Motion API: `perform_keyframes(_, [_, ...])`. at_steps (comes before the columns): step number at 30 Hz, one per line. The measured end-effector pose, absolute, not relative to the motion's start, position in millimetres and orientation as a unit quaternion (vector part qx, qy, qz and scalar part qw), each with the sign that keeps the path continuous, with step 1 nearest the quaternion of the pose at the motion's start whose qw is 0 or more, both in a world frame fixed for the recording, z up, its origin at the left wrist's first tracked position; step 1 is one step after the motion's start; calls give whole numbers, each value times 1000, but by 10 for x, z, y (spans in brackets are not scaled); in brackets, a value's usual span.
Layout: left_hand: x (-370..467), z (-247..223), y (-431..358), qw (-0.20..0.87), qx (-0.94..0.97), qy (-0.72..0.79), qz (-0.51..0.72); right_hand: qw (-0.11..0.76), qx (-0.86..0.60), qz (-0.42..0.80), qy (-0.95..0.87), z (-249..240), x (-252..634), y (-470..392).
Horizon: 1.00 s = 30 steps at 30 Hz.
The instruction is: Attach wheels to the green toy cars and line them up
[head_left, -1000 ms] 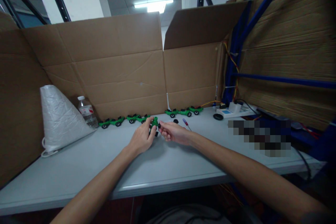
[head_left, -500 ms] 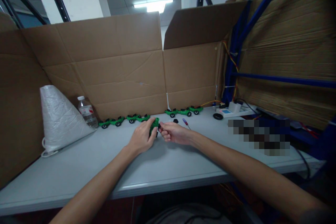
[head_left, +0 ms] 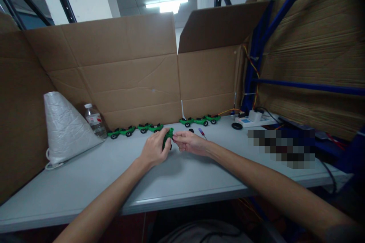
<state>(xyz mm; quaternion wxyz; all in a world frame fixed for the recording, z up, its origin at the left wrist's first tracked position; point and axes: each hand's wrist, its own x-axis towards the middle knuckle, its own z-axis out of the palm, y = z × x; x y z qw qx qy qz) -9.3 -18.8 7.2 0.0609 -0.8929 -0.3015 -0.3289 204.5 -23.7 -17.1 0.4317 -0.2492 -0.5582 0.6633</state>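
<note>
White table (head_left: 199, 174), green toy car (head_left: 169, 134) within left hand's (head_left: 155, 148) grip

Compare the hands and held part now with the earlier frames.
The green plastic toy part in the left hand has tilted, its top swinging right. The right hand has straightened its fingers somewhat beside it. Unmoved: lined-up green toy cars, clear plastic bottle.

Screwdriver (head_left: 202, 133): my landmark, on the table (head_left: 194, 174)
Held toy (head_left: 170, 133): I see it left of the screwdriver
Nearest toy cars (head_left: 201, 122): behind it
Power strip (head_left: 248, 123): right of it
Bottle (head_left: 96, 121): well left of it
Cardboard (head_left: 134, 79): behind it
</note>
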Motion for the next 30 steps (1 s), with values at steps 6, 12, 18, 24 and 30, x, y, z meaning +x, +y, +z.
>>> perform_keyframes(6, [-55, 84, -177, -54, -871, -344, -347, 472, -334, 484, -657, -251, 2005, -167])
perform_keyframes(12, [-37, 77, -139, -128, -845, -355, -379, 477, -363, 420, -681, -286, 1972, -132])
perform_keyframes(18, [-23, 10, -59, -179, -824, -375, -386, 449, -419, 236, -753, -257, 1996, -168])
perform_keyframes(24, [-30, 33, -41, -218, -803, -372, -410, 358, -441, -5, -823, -153, 2030, -284])
perform_keyframes(30, [-35, 24, -24, -253, -805, -368, -391, 259, -437, -143, -850, -98, 2010, -342])
